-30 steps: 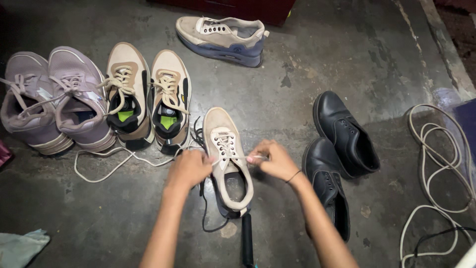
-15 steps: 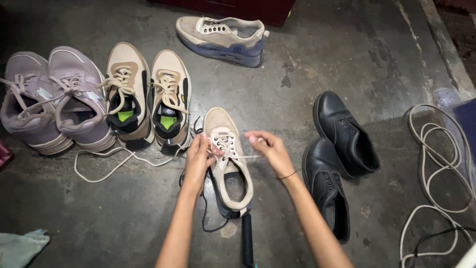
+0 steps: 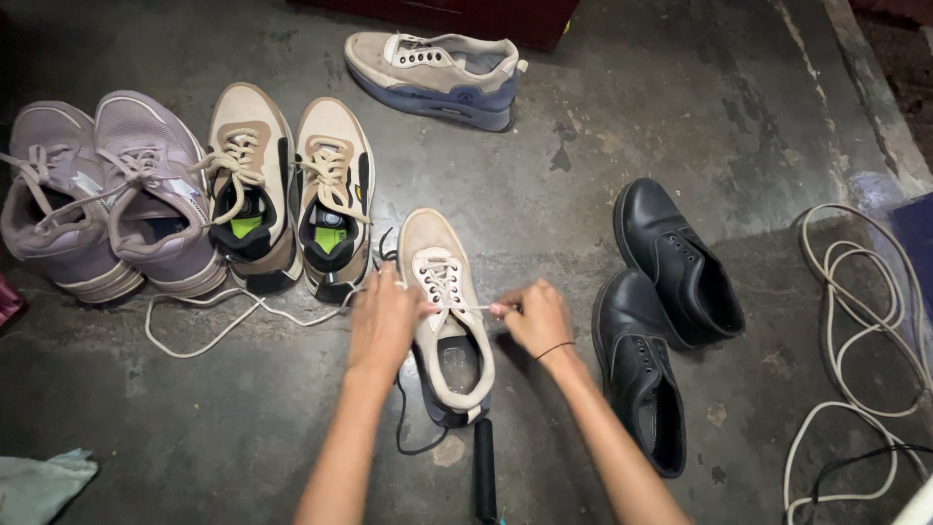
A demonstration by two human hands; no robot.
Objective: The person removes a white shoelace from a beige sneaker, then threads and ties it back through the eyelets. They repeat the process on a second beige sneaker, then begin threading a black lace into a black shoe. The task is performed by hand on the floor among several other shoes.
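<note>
Concrete floor point(image 3: 603, 117), dim light, shoes laid out around the person.

Centre: a beige lace-up sneaker point(image 3: 442, 311), toe toward 12 o'clock, heel toward the person. Its white shoelace point(image 3: 473, 309) runs taut across the tongue between both hands.

Left hand point(image 3: 384, 321) sits at the sneaker's 9 o'clock side, fingers curled together against the eyelet row; the lace end goes under the fingers, so the exact pinch is hidden. Right hand point(image 3: 533, 319) is at the 3 o'clock side, thumb and forefinger pressed together on the lace end, other fingers folded. A thin dark band point(image 3: 554, 350) circles the right wrist.

Around it:
- At 10 o'clock, a pair of tan-and-black sneakers point(image 3: 292, 190) with green insoles, side by side, laces loose.
- Farther toward 9 o'clock, a pair of lilac sneakers point(image 3: 107, 194), touching each other.
- A long loose white lace point(image 3: 224, 326) trails on the floor below those pairs.
- At 12 o'clock, well apart, a single beige sneaker with blue sole point(image 3: 437, 66), lying crosswise, eyelets bare.
- At 3 o'clock, a pair of black leather shoes point(image 3: 666, 301), one just beside the right forearm.
- Far right, a coiled white cord point(image 3: 855, 331).
- At 6 o'clock, a black handle-like object point(image 3: 484, 472) just behind the heel; its kind cannot be told.
- Bottom-left corner, pale green cloth point(image 3: 39, 481).
</note>
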